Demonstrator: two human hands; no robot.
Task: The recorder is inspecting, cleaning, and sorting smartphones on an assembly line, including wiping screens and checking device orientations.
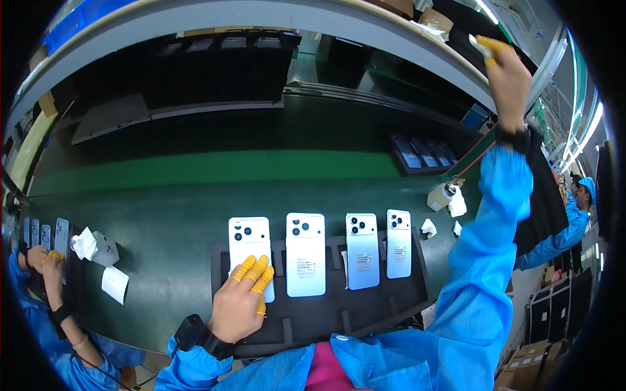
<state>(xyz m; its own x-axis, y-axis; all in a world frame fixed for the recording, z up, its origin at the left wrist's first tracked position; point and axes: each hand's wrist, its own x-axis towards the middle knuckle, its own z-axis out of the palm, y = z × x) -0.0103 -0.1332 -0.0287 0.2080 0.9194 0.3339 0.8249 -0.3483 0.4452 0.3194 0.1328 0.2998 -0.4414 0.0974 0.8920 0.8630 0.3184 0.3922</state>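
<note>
Across the black tray, which was divided by raised ribs, we saw four pale phones set side by side, backs upward, camera ends reaching past its far rim. On the leftmost phone, at the tray's left end, we noted the left hand, its yellow-sheathed fingers laid close together over the back; we could not tell whether it gripped. To its right we counted three further phones, each with a printed label. High beyond the tray's right end, we saw the right hand raised, pinching a small white item of uncertain kind.

Beyond the tray to the right, we found a second tray containing several phones. Nearer the first tray, on that same side, we saw a bottle touching or just beside white tissue. Left of the tray we noted a whitish container topped with crumpled tissue, and a white sheet.

Beneath the tray we saw a dark green workbench, with a brighter green strip beyond. Far left of the tray we observed a co-worker's hands; far right, a blue-capped person.
</note>
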